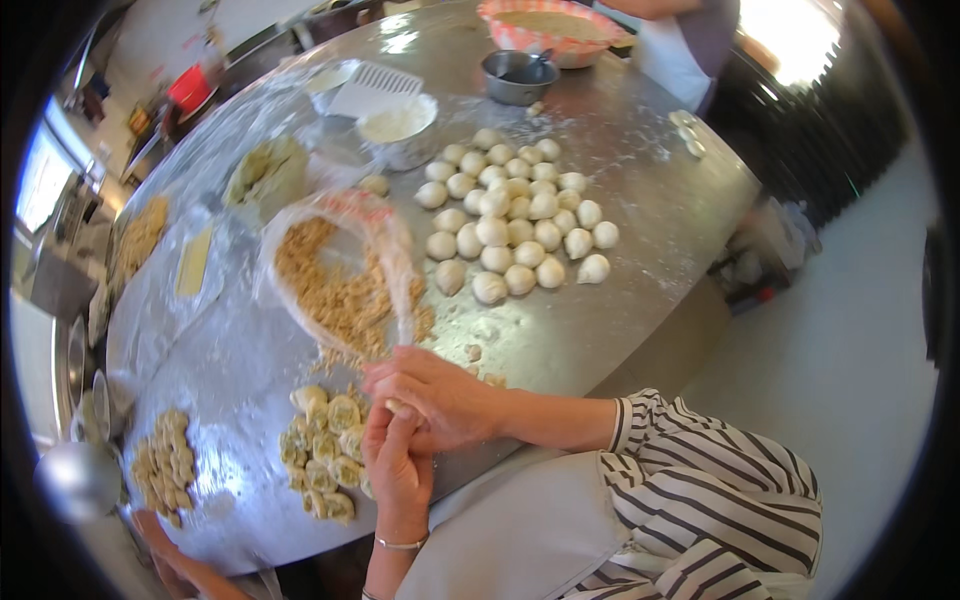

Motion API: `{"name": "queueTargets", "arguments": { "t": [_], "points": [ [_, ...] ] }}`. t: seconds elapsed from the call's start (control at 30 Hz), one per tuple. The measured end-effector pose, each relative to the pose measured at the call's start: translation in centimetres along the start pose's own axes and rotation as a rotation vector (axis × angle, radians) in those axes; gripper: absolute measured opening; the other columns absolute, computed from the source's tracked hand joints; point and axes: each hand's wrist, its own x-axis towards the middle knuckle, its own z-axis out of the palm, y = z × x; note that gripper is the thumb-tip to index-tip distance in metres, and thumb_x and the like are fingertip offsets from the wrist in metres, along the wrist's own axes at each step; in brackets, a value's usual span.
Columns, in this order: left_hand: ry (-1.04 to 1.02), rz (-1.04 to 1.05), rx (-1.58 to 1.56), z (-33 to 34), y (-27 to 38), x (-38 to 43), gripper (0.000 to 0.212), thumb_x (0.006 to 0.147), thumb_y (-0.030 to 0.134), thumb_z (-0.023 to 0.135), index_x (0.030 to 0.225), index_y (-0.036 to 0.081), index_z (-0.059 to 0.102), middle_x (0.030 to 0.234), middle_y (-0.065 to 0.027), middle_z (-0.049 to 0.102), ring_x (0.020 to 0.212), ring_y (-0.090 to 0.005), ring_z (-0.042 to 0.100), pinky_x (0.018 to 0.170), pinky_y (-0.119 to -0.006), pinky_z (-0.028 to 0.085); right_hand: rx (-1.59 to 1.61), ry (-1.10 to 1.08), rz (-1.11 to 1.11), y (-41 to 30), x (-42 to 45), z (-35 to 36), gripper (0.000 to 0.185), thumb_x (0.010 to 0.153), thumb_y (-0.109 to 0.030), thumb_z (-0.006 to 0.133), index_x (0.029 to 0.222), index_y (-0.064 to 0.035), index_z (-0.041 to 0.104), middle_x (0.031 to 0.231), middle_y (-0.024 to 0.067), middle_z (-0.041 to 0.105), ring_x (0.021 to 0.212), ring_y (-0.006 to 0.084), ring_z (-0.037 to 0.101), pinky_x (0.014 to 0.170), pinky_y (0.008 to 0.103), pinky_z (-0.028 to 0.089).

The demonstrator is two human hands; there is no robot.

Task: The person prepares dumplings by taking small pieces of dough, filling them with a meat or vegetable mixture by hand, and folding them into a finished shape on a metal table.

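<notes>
My left hand [397,454], with a bracelet at the wrist, is cupped around a small pale dough piece [395,406]. Over it, my right hand [446,397] closes with bent fingers, so most of the dough is hidden. Just beyond my hands lies an open plastic bag [409,300] with crumbly brown filling [352,307] inside and spilled around its mouth. Cut dough pieces with green-flecked faces [324,442] are heaped beside my left hand. Farther off, many round white dough balls [517,210] sit grouped on the metal table [600,322].
A green-tinged dough lump [266,176], a flour bowl [397,124], a white slotted tray [375,90], a metal pot [519,77] and a pink checked basin [547,30] stand farther back. Smaller dough pieces [165,465] lie left, near another person's arm [180,559]. Another person [675,60] stands across the table.
</notes>
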Motion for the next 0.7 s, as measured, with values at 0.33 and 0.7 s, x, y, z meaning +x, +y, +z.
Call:
{"name": "queueTargets", "arguments": {
  "t": [0.33, 0.7],
  "points": [
    [-0.219, -0.142, -0.377, 0.6, 0.1, 0.0, 0.037, 0.104, 0.017, 0.051, 0.137, 0.001, 0.049, 0.139, -0.0199, 0.055, 0.127, -0.0299, 0.057, 0.102, -0.044, 0.053, 0.422, -0.047, 0.446, -0.1, -0.8, -2.7, 0.024, 0.104, -0.024, 0.054, 0.122, -0.0101, 0.062, 0.121, 0.0118, 0.069, 0.13, 0.0302, 0.055, 0.115, 0.0463, 0.035],
    [-0.128, -0.066, -0.118, 2.4, -0.7, -0.1, 0.033, 0.102, 0.008, 0.055, 0.134, 0.001, 0.049, 0.125, -0.0144, 0.063, 0.111, -0.026, 0.067, 0.096, -0.039, 0.059, 0.356, -0.24, 0.403, 0.7, -0.9, -4.3, 0.048, 0.106, -0.04, 0.046, 0.135, -0.0045, 0.058, 0.146, 0.0175, 0.051, 0.137, 0.0299, 0.046, 0.112, 0.0424, 0.036]
  ]
}}
